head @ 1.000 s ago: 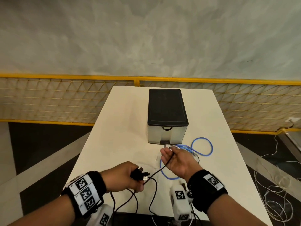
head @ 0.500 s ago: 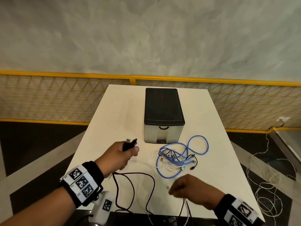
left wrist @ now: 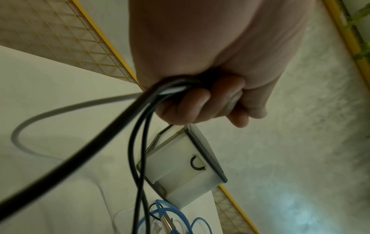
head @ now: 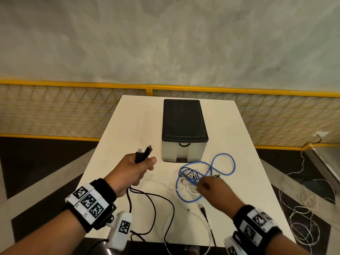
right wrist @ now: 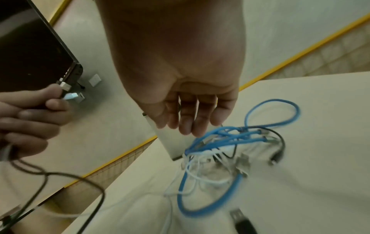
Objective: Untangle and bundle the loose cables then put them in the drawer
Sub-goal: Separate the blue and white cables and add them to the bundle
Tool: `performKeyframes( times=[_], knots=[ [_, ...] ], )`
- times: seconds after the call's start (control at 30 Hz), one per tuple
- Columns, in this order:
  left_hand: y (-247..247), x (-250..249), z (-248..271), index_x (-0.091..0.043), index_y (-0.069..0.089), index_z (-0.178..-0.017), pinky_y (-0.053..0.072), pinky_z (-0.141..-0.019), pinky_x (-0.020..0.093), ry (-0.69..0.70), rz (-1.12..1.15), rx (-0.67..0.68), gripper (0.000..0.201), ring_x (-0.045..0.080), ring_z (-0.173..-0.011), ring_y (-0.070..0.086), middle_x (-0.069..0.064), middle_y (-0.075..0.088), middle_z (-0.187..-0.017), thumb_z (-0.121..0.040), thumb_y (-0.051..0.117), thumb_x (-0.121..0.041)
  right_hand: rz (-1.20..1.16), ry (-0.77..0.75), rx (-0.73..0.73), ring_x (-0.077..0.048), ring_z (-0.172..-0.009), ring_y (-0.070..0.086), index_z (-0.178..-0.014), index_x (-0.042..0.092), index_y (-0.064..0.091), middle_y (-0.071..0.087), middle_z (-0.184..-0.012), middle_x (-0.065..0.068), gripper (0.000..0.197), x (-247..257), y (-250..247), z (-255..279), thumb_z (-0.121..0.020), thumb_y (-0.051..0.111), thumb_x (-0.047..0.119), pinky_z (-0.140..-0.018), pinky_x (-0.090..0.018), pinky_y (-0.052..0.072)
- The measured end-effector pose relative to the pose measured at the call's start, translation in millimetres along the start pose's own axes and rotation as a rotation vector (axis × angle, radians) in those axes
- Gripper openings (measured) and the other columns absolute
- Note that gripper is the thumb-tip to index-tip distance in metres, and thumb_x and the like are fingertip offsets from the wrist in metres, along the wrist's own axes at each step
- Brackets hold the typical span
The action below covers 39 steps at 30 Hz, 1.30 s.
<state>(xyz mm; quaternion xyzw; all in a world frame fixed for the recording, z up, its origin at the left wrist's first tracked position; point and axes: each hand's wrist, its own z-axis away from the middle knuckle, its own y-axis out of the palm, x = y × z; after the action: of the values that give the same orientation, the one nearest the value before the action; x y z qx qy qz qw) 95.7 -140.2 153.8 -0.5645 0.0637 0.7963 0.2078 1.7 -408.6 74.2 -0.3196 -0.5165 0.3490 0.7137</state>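
The left hand [head: 137, 171] grips the black cable [head: 152, 201] near its plugs, the limp slack trailing over the surface [head: 128, 122]. The right hand [head: 213, 188], fingers relaxed, hovers over (perhaps touching) the tangled blue cable [head: 232, 163]; best lifted by one connector. The closed drawer [head: 184, 151] stands just behind.

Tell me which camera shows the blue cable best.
The head view: the whole blue cable lies looped on the table in front of the drawer, under the right hand. The right wrist view shows most of it close but blurred. The left wrist view catches only a few loops at the bottom edge.
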Motion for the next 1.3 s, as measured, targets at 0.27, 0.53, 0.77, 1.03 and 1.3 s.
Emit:
performKeyframes(
  times=[0.27, 0.53, 0.77, 1.03, 1.3],
  knots=[
    [8.3, 10.7, 0.9, -0.008, 0.064, -0.075, 0.020, -0.045, 0.022, -0.026, -0.071, 0.037, 0.023, 0.011, -0.043, 0.024, -0.004, 0.031, -0.050, -0.092, 0.066, -0.024, 0.462, -0.036, 0.072, -0.025, -0.100, 0.066, -0.115, 0.021, 0.062, 0.068, -0.109, -0.002, 0.029, 30.0, 42.5, -51.7, -0.092, 0.045, 0.026, -0.078, -0.035, 0.052],
    [12.1, 20.3, -2.3, -0.012, 0.064, -0.071, 0.018, -0.045, 0.023, -0.059, -0.083, 0.049, 0.024, 0.014, -0.045, 0.022, -0.004, 0.031, -0.051, -0.090, 0.069, -0.027, 0.742, -0.115, 0.025, -0.032, -0.112, 0.055, -0.127, 0.025, 0.055, 0.056, -0.126, -0.006, 0.038, 14.9, 53.1, -61.4, -0.091, 0.048, 0.016, -0.086, -0.043, 0.045],
    [16.5, 17.2, -5.2, -0.014, 0.066, -0.069, 0.023, -0.043, 0.021, -0.029, -0.127, 0.067, 0.026, 0.011, -0.041, 0.026, -0.008, 0.034, -0.048, -0.085, 0.072, -0.034, 0.863, -0.134, 0.053, -0.035, -0.109, 0.051, -0.118, 0.012, 0.061, 0.052, -0.123, -0.012, 0.027, 22.1, 58.9, -62.2, -0.093, 0.049, 0.014, -0.088, -0.045, 0.041],
    [15.6, 19.3, -6.7, -0.014, 0.067, -0.070, 0.025, -0.045, 0.022, -0.022, -0.127, 0.063, 0.026, 0.012, -0.043, 0.028, -0.008, 0.036, -0.048, -0.090, 0.068, -0.030, 0.673, -0.123, 0.038, -0.032, -0.111, 0.053, -0.122, 0.020, 0.057, 0.053, -0.123, -0.007, 0.034, 12.8, 49.9, -59.7, -0.091, 0.048, 0.009, -0.087, -0.040, 0.046],
    [29.9, 1.9, -16.2, -0.014, 0.071, -0.086, 0.046, -0.060, 0.028, 0.050, -0.009, 0.095, 0.030, 0.013, -0.065, 0.062, -0.001, 0.062, -0.067, -0.100, 0.052, -0.033, -0.477, -0.046, -0.115, -0.016, -0.064, 0.067, -0.084, 0.021, 0.066, 0.070, -0.073, -0.003, 0.027, 61.0, -51.6, -27.2, -0.069, 0.083, 0.008, -0.059, -0.023, 0.052]
  ],
)
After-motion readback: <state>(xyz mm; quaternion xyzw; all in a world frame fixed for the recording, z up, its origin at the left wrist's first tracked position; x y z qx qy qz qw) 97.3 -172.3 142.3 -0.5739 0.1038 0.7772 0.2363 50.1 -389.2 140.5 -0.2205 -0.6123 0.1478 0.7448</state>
